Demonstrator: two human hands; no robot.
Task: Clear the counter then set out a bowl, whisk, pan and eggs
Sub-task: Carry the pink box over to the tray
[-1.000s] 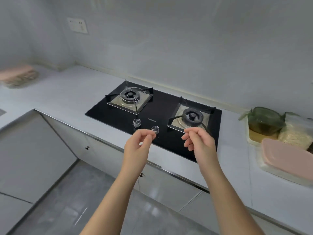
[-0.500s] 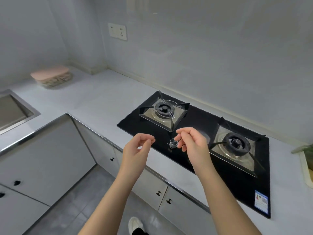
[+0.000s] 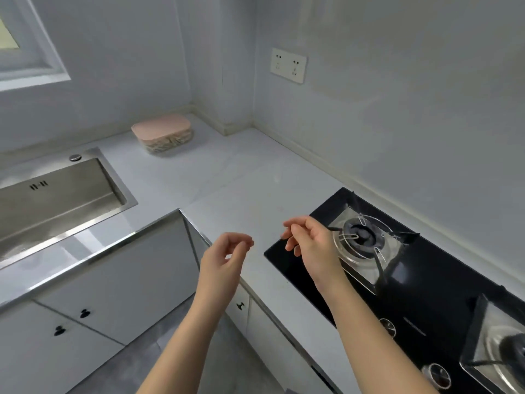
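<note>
Above the counter (image 3: 241, 177), left hand (image 3: 224, 260) and right hand (image 3: 309, 243) hang loosely curled, empty; the far-corner pink-lidded box (image 3: 162, 132) risks being overlooked.

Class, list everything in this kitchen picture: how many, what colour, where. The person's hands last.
counter: one, white, runs round the corner
sink: one, steel, set in the counter, left
lidded container: one, pink lid, on the counter's back corner
hob: one, black, set in the counter, right
burners: two, dark, on the hob
knobs: two, silvery, hob's near edge
wall socket: one, cream, wall above the counter
cabinet knobs: three, black, doors below the counter
window: one, white frame, top left
left hand: one, empty, near the counter's edge
right hand: one, empty, over the hob's left end
</note>
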